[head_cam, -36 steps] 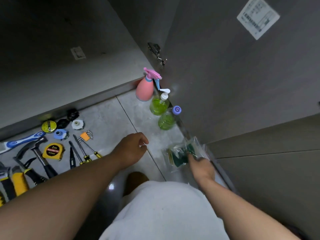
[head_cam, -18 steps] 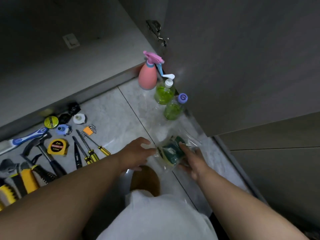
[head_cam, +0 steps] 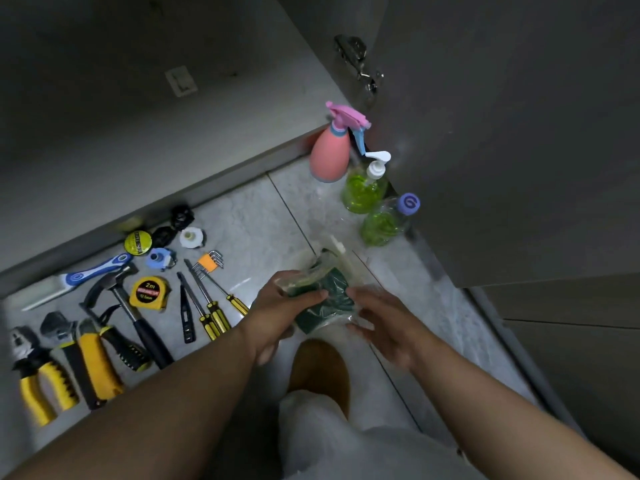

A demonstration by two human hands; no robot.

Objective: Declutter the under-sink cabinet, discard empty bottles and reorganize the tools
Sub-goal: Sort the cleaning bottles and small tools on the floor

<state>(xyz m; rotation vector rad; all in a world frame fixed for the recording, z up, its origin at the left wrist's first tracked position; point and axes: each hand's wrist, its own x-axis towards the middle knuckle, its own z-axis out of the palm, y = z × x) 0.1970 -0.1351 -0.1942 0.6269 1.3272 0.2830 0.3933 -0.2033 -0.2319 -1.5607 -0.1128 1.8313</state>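
Clear packet (head_cam: 323, 289) between left hand (head_cam: 277, 311) and right hand (head_cam: 382, 323), left thumb atop

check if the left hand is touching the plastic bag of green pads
Touching. The head view shows the left hand gripping the plastic bag, with its thumb lying across the bag's front and no gap between them.

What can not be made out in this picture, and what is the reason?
Head view:
- Inside the bag: crumpled plastic and the left hand cover the green contents; count unclear.
- Grip of the right hand: blur and plastic obscure the fingers.
- Inside the cabinet: too dark.
- The pliers: blurred near the left edge.
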